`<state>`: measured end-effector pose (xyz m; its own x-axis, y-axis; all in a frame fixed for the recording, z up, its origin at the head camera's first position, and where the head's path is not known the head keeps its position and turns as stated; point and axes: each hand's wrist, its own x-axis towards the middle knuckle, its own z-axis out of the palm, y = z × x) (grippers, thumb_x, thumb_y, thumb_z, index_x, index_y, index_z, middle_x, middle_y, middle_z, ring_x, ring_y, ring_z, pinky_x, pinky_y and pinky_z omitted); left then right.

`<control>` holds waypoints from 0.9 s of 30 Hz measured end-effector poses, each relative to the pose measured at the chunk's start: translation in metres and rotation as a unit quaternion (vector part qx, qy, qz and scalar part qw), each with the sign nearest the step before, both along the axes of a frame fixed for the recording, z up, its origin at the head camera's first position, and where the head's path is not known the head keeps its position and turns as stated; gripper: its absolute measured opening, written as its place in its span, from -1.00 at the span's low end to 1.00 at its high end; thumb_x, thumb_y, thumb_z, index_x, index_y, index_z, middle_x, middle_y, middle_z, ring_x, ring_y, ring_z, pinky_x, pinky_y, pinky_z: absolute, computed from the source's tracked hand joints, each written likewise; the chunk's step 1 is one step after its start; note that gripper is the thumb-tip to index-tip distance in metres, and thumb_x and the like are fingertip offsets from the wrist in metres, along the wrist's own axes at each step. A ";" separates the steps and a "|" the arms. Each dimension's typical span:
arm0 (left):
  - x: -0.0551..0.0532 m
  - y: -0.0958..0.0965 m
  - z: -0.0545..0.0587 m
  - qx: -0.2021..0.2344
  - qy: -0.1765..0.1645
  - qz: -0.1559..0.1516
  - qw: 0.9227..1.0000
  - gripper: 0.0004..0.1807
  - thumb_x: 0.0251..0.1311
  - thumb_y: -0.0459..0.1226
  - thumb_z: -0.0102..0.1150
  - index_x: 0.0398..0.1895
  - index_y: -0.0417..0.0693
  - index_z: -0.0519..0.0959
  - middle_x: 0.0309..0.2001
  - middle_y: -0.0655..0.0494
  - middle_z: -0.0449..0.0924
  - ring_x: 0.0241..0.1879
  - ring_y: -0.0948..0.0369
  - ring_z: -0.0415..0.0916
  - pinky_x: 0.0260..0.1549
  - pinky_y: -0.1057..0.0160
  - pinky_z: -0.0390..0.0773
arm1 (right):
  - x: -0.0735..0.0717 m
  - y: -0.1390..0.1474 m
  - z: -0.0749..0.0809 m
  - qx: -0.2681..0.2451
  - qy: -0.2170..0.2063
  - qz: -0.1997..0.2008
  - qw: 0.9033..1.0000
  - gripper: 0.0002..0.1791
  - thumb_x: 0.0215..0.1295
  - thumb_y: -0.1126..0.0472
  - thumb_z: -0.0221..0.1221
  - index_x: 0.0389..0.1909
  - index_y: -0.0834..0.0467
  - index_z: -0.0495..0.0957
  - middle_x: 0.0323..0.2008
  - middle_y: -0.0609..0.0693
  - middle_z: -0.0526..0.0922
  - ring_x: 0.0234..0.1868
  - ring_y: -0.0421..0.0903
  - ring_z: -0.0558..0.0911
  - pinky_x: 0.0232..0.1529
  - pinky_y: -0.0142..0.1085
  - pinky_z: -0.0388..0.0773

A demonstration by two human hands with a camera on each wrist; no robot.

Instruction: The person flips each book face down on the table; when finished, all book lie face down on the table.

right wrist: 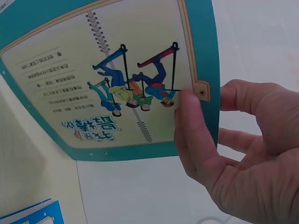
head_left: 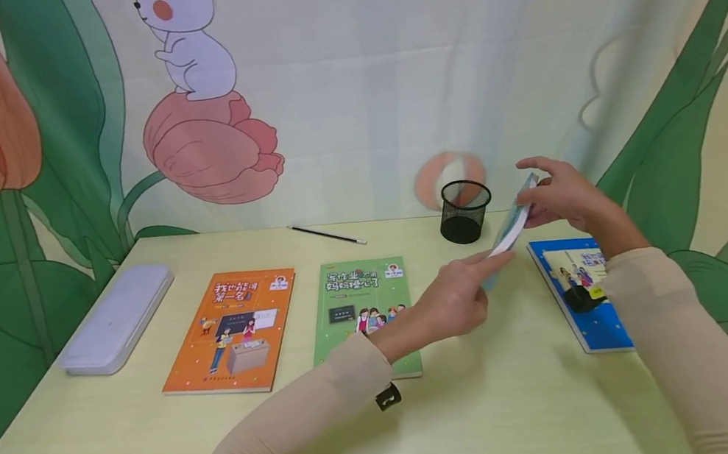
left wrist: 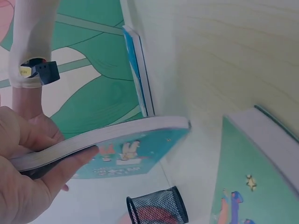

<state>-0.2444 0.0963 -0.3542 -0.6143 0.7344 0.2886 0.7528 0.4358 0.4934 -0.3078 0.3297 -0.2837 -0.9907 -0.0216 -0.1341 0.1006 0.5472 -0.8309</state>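
A thin teal book (head_left: pixel 514 221) is held tilted above the table between my two hands. My left hand (head_left: pixel 453 299) pinches its near end; in the left wrist view the thumb and fingers (left wrist: pixel 70 175) lie on opposite faces. At the far end my right hand (head_left: pixel 563 195) grips the edge, with one finger lifted away in the head view. The right wrist view shows a cover with cartoon children (right wrist: pixel 145 88) and fingers on both sides of the edge. Below my left forearm lies a green book (head_left: pixel 342 333), partly covered. A blue book (head_left: pixel 558 273) is partly hidden by my right arm.
Behind the held book stands a black mesh pen cup (head_left: pixel 465 220). A pencil (head_left: pixel 327 235) lies near the table's back edge. Further left are an orange book (head_left: pixel 236 336) and a pale pencil case (head_left: pixel 117 319). A printed curtain (head_left: pixel 337 96) hangs behind the table (head_left: pixel 120 445).
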 end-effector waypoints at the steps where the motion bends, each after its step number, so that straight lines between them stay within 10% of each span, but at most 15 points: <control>1: -0.001 -0.001 -0.001 0.015 0.007 -0.002 1.000 -0.23 0.19 -0.59 0.06 0.48 0.09 0.32 0.39 0.01 0.43 -0.11 0.19 0.53 -0.46 0.54 0.41 | 0.000 -0.001 0.000 -0.005 0.007 -0.001 1.000 -0.12 0.43 0.27 0.13 0.61 0.05 -0.15 0.07 0.39 0.36 -0.43 -0.13 0.73 -0.30 -0.19 0.74; 12: -0.009 -0.004 -0.003 0.158 -0.034 0.003 0.987 -0.23 0.11 -0.64 -0.04 0.42 0.01 0.41 0.37 -0.06 0.46 -0.07 0.13 0.52 -0.45 0.49 0.39 | 0.006 0.000 0.002 -0.046 0.072 -0.026 0.996 0.01 0.39 -0.06 0.20 0.61 -0.02 -0.27 -0.14 0.13 0.45 -0.41 -0.25 0.70 -0.25 -0.29 0.72; 27: -0.016 -0.003 -0.005 0.306 -0.089 0.009 0.948 -0.27 0.12 -0.63 -0.11 0.41 -0.06 0.42 0.36 -0.13 0.45 0.13 0.03 0.61 -0.31 0.49 0.49 | 0.004 0.017 -0.023 -0.048 0.076 -0.055 0.994 -0.11 0.46 -0.33 -0.16 0.61 -0.08 -0.30 0.32 0.33 0.34 0.17 0.13 0.55 -0.09 -0.43 0.63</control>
